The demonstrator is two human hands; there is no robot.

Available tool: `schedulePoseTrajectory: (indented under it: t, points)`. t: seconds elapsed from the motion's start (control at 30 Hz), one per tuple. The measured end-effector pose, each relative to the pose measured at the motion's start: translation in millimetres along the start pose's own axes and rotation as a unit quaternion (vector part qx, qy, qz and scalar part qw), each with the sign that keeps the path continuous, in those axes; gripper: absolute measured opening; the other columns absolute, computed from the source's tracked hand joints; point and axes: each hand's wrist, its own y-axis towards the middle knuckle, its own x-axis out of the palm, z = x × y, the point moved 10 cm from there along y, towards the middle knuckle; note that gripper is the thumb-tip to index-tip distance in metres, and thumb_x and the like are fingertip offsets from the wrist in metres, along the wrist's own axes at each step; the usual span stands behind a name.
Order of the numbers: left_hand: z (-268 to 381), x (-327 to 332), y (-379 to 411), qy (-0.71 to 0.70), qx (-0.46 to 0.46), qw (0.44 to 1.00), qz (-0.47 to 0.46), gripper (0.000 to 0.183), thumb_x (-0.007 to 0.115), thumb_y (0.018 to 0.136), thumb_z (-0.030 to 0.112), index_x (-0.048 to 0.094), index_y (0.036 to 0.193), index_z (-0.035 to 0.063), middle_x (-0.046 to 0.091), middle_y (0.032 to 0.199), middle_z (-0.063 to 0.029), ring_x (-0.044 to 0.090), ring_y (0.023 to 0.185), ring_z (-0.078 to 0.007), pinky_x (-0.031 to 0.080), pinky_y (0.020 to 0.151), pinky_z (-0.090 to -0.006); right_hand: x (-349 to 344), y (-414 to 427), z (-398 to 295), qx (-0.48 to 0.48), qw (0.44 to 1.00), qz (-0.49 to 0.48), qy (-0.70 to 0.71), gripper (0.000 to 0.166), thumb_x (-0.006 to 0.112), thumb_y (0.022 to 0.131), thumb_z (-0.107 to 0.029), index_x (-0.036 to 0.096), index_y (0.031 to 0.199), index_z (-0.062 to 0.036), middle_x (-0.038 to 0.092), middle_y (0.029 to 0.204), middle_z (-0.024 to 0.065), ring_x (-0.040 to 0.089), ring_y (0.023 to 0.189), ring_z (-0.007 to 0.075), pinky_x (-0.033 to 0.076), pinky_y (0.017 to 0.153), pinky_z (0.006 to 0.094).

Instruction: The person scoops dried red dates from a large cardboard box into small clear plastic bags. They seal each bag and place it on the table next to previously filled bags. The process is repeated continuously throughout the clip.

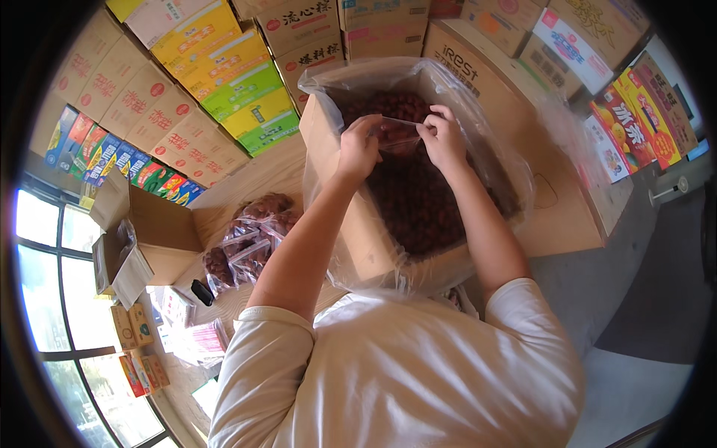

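Observation:
Between my two hands is a small clear zip bag (399, 130) with some dark red fruit, apparently dried dates, low inside it. My left hand (361, 144) pinches one top corner of the bag, and my right hand (444, 137) grips the other with its fingertips. Both hands are over a large open carton (350, 246) lined with a clear plastic sheet (496, 148). Loose dark red dates (417, 207) fill much of the carton's inside. The liner's edges hang out over the carton's walls.
Filled zip bags (252, 243) lie heaped on the wooden table (269, 162) to my left, near a small black object (201, 293), an open carton (168, 235) and pink-striped packets (206, 339). Stacked cartons (224, 73) line the back. A large flat carton (554, 185) lies to the right.

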Motion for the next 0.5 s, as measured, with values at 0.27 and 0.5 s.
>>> schedulePoseTrajectory:
  t: [0.27,0.5]
  points:
    - [-3.9,1.4,-0.2,0.007,-0.028,0.999,-0.016,0.04,0.041,0.073,-0.01,0.061,0.108,-0.0049,0.062,0.098,-0.0181,0.061,0.051,-0.0211,0.051,0.048,-0.0306,8.6,5.7,5.1,-0.041,0.999,-0.022,-0.019,0.019,0.06,0.08,-0.024,0.06,0.073,-0.0067,0.058,0.088,0.0074,0.06,0.084,0.0307,0.047,0.069,0.0421]
    - [-14.0,15.0,1.4,0.07,-0.058,0.993,-0.071,0.03,0.047,0.073,-0.007,0.055,0.102,-0.0034,0.061,0.094,-0.019,0.061,0.05,-0.0236,0.051,0.05,-0.0332,14.0,2.7,17.6,-0.016,0.996,-0.067,-0.048,0.02,0.066,0.078,-0.025,0.062,0.073,-0.0057,0.059,0.086,0.0078,0.06,0.082,0.0301,0.047,0.069,0.0416]
